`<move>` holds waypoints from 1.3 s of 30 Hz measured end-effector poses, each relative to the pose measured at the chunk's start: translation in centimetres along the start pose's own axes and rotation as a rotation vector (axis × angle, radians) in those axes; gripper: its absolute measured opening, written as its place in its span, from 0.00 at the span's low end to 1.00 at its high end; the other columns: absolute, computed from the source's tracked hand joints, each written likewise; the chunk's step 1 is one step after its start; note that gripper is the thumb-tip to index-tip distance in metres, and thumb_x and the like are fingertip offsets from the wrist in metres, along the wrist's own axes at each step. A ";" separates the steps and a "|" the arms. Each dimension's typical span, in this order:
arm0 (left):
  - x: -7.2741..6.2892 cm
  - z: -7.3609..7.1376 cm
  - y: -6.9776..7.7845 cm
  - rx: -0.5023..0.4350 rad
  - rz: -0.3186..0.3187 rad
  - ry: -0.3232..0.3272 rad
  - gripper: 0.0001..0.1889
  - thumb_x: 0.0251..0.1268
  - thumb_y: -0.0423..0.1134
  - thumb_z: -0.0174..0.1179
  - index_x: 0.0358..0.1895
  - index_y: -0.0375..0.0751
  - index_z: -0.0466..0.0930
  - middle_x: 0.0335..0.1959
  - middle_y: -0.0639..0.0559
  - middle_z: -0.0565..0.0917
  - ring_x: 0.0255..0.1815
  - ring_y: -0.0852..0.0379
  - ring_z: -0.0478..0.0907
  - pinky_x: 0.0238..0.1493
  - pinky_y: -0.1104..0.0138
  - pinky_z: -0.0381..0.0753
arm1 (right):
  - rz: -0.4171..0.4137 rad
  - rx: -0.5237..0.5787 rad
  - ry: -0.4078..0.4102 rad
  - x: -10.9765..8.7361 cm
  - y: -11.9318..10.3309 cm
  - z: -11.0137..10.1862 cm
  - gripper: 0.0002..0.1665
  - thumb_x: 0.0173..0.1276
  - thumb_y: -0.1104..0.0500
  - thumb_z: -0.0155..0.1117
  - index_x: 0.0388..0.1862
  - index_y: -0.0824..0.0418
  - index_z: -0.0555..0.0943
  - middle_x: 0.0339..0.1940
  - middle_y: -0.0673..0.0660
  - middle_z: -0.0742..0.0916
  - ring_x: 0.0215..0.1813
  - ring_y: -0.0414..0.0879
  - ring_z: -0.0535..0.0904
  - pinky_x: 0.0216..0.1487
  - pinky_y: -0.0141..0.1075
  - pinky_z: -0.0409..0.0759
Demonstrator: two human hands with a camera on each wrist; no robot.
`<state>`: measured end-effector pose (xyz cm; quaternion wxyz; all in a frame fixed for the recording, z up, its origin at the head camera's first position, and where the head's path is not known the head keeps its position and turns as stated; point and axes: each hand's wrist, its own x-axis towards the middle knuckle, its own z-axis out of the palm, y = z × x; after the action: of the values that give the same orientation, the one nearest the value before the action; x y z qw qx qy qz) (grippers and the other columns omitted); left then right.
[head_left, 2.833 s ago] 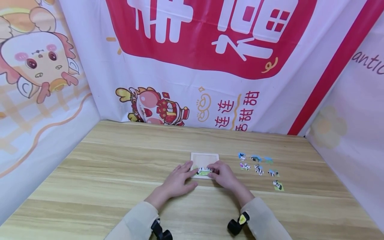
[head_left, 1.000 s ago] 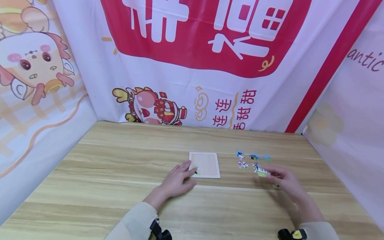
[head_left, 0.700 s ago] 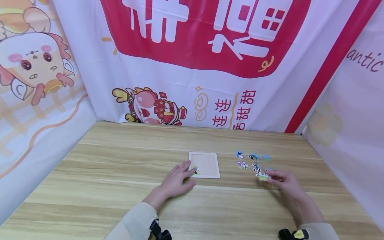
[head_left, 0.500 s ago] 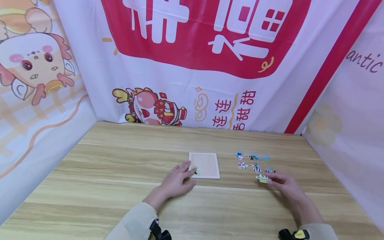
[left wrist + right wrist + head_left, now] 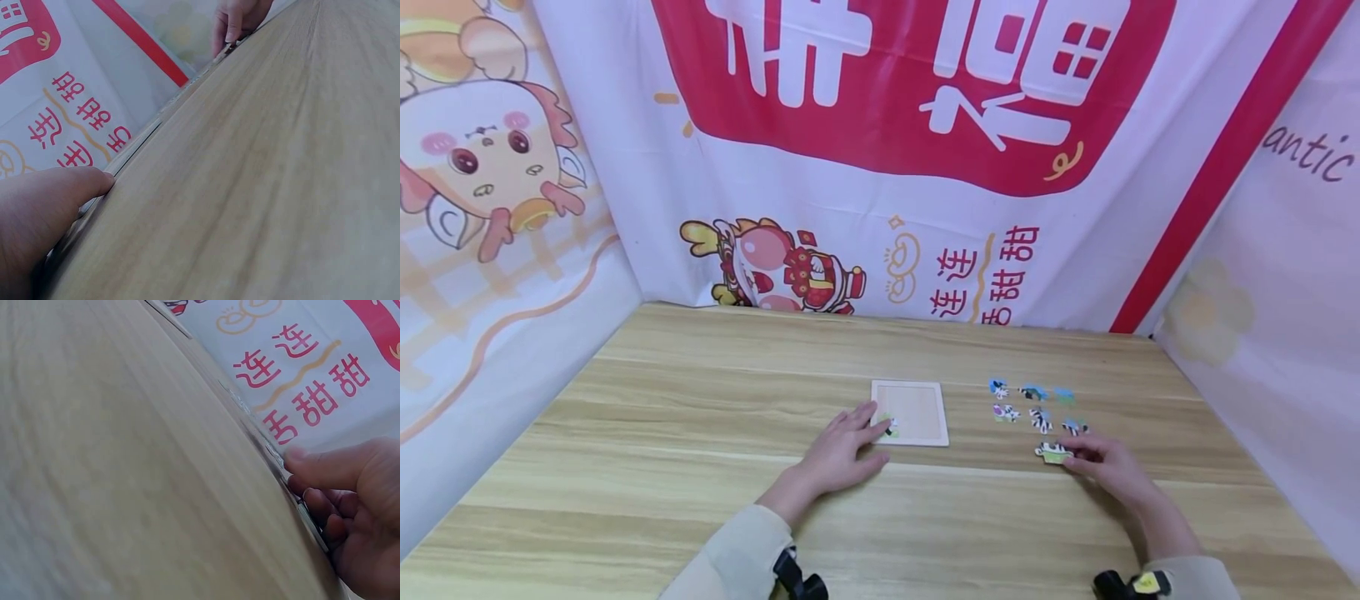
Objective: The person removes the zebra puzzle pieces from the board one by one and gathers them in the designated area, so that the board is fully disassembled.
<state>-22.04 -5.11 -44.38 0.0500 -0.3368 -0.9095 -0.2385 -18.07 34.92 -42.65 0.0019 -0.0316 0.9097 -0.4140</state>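
Observation:
My left hand point(image 5: 842, 450) rests on the left edge of a square puzzle tray point(image 5: 921, 414), fingers fairly straight. One small green and black-white puzzle piece point(image 5: 890, 427) lies in the tray's lower left corner, partly under the fingers. My right hand point(image 5: 1108, 468) pinches a zebra-striped, green-edged puzzle piece point(image 5: 1054, 454) between thumb and fingers, low over the table at the near side of the loose pieces. In the right wrist view, that thumb point(image 5: 331, 465) is extended and the other fingers are curled. Whether the held piece touches the table I cannot tell.
Several loose puzzle pieces point(image 5: 1041, 419) lie in rough rows beyond my right hand. The wooden table point(image 5: 737, 375) ends at a printed cloth backdrop point(image 5: 887, 150), with cloth walls on the left and right.
My right hand has carried the zebra-striped piece out of the tray to the right, then lowered it just in front of the loose pieces. My left hand stays on the tray.

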 end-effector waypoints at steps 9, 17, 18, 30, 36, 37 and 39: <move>0.0 0.1 0.1 0.002 0.007 0.009 0.27 0.58 0.53 0.50 0.60 0.45 0.65 0.64 0.41 0.56 0.64 0.48 0.49 0.61 0.55 0.45 | -0.034 -0.043 0.009 0.2 -0.1 0.1 0.20 0.50 0.62 0.64 0.44 0.65 0.78 0.26 0.55 0.74 0.29 0.45 0.67 0.25 0.32 0.69; 0.0 0.1 -0.1 0.006 0.004 0.008 0.27 0.58 0.53 0.50 0.59 0.45 0.65 0.63 0.41 0.56 0.64 0.48 0.49 0.61 0.54 0.46 | -0.008 -0.050 -0.010 0.3 -0.4 0.4 0.20 0.51 0.62 0.64 0.45 0.65 0.77 0.30 0.56 0.76 0.31 0.46 0.68 0.29 0.33 0.69; 0.0 0.1 -0.1 0.005 0.003 0.008 0.27 0.58 0.53 0.50 0.59 0.45 0.65 0.64 0.41 0.56 0.64 0.48 0.49 0.61 0.54 0.46 | 0.008 -0.043 -0.013 0.3 -0.4 0.4 0.21 0.51 0.61 0.64 0.45 0.65 0.77 0.31 0.56 0.76 0.32 0.46 0.68 0.30 0.34 0.69; 0.1 0.2 -0.1 0.008 0.001 -0.004 0.27 0.58 0.53 0.49 0.60 0.46 0.65 0.64 0.41 0.55 0.64 0.48 0.49 0.61 0.54 0.46 | 0.113 0.132 -0.082 0.4 -0.9 -0.3 0.25 0.54 0.59 0.61 0.50 0.68 0.72 0.40 0.61 0.77 0.40 0.49 0.71 0.39 0.37 0.70; 0.0 0.1 -0.1 0.006 -0.004 -0.003 0.27 0.58 0.54 0.48 0.60 0.46 0.65 0.64 0.42 0.55 0.64 0.48 0.49 0.61 0.55 0.45 | 0.078 0.083 -0.109 0.7 -1.1 -1.0 0.24 0.57 0.56 0.60 0.50 0.67 0.72 0.40 0.59 0.78 0.37 0.48 0.73 0.33 0.37 0.73; 0.0 0.1 -0.1 0.005 -0.005 -0.003 0.27 0.58 0.54 0.48 0.60 0.46 0.64 0.64 0.42 0.54 0.64 0.48 0.48 0.61 0.55 0.45 | 0.084 0.069 -0.109 0.7 -1.1 -1.1 0.24 0.57 0.55 0.59 0.50 0.66 0.73 0.39 0.59 0.79 0.37 0.48 0.73 0.32 0.37 0.73; -0.1 0.1 -0.1 0.002 -0.008 -0.004 0.27 0.58 0.54 0.48 0.60 0.47 0.64 0.64 0.42 0.54 0.64 0.49 0.48 0.61 0.56 0.44 | 0.094 0.065 -0.119 0.9 -1.3 -1.3 0.25 0.59 0.53 0.58 0.52 0.66 0.71 0.40 0.59 0.79 0.38 0.49 0.74 0.34 0.39 0.74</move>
<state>-22.03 -5.14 -44.47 0.0476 -0.3337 -0.9111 -0.2371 -18.89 34.99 -40.74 0.0764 -0.0130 0.8945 -0.4403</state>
